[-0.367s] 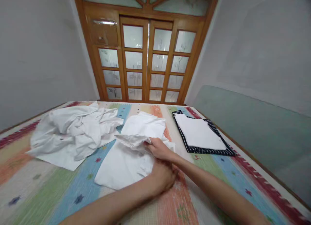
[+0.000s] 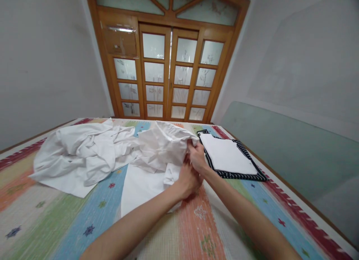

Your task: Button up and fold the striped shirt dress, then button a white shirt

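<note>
A white garment is bunched and partly raised over the middle of the bed, its lower part lying flat. My right hand is closed on the garment's gathered right edge, thumb on top. Just below it, my left hand is curled against the same garment, its fingers partly hidden behind the hand. The two hands touch or nearly touch. Left of the held garment lies a crumpled white cloth, whose right side meets it.
Folded clothing, a white piece on a black striped one, lies to the right. Everything rests on a striped, star-patterned bedspread. A pale green panel runs along the right wall. Wooden glass-paned doors stand beyond the bed.
My right hand has moved up and to the right with the garment's edge, lifting and spreading its upper part. My left hand has shifted slightly upward beside it.
</note>
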Demonstrator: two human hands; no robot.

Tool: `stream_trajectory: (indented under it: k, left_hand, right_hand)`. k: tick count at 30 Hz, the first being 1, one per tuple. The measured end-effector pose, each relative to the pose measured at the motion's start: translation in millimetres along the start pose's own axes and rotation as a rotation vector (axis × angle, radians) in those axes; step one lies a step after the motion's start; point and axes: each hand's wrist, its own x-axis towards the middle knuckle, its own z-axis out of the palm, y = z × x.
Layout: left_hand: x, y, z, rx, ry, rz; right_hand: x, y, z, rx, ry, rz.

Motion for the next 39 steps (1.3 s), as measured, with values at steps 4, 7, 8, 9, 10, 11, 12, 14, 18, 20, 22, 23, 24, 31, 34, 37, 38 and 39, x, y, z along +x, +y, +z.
stream_trajectory:
  k: [4,7,8,9,10,11,12,14,18,20,22,23,24,31,34,37,38,39]
  left_hand:
    - [9.2,-15.3,-49.1,-0.085,0.142,0.308]
    - [16.9,-30.0,-93.4,-0.102,0.251,0.384]
    - [19.7,-34.7,-106.2,-0.089,0.320,0.349]
    - [22.5,-39.1,-117.5,-0.067,0.403,0.295]
    - [25.1,-43.0,-127.3,-0.041,0.486,0.245]
    - [27.5,-46.4,-135.5,-0.015,0.564,0.203]
    - [29.4,-49.1,-142.3,0.006,0.619,0.180]
    - [31.6,-52.7,-152.0,0.030,0.606,0.195]
    - [29.3,-55.3,-158.1,-0.020,0.348,0.172]
    - [26.3,-55.6,-155.9,-0.087,0.307,0.095]
    - [23.1,-55.6,-152.2,-0.131,0.278,0.053]
    - [21.6,-55.5,-150.3,-0.139,0.260,0.039]
    - [20.2,-55.1,-148.5,-0.138,0.251,0.014]
    - [12.1,-48.1,-145.0,0.029,0.178,-0.177]
    - [9.7,-47.4,-143.7,0.016,0.098,-0.186]
    - [8.2,-51.1,-136.7,-0.130,0.022,-0.189]
    - [7.6,-53.0,-133.1,-0.178,0.007,-0.188]
    - [6.8,-55.0,-129.3,-0.218,0.001,-0.188]
  right_hand:
    - [22.1,-37.2,-2.6,0.231,0.187,-0.100]
    - [39.0,-58.3,-2.5,0.361,0.198,-0.145]
    - [42.5,-61.9,-2.1,0.372,0.182,-0.143]
    - [44.2,-63.4,-1.6,0.367,0.163,-0.135]
    - [44.0,-63.1,-0.7,0.353,0.142,-0.120]
    - [42.1,-61.3,0.5,0.333,0.120,-0.100]
    - [38.6,-58.3,2.1,0.309,0.091,-0.076]
    - [29.1,-51.1,6.1,0.261,0.015,-0.017]
    - [14.7,-40.4,13.1,0.250,-0.147,0.062]
    - [13.4,-37.2,14.1,0.252,-0.173,0.067]
    - [14.6,-34.4,13.9,0.218,-0.166,0.061]
    - [15.5,-33.2,13.8,0.194,-0.159,0.055]
    - [16.2,-32.1,13.8,0.172,-0.151,0.047]
    - [17.7,-30.8,15.2,0.080,-0.084,-0.026]
    - [19.4,-30.9,14.5,0.046,-0.048,-0.051]
    - [20.6,-30.9,14.7,-0.006,-0.006,-0.060]
    - [20.3,-31.3,15.1,-0.031,0.013,-0.074]
    - [19.3,-32.2,15.6,-0.060,0.048,-0.101]
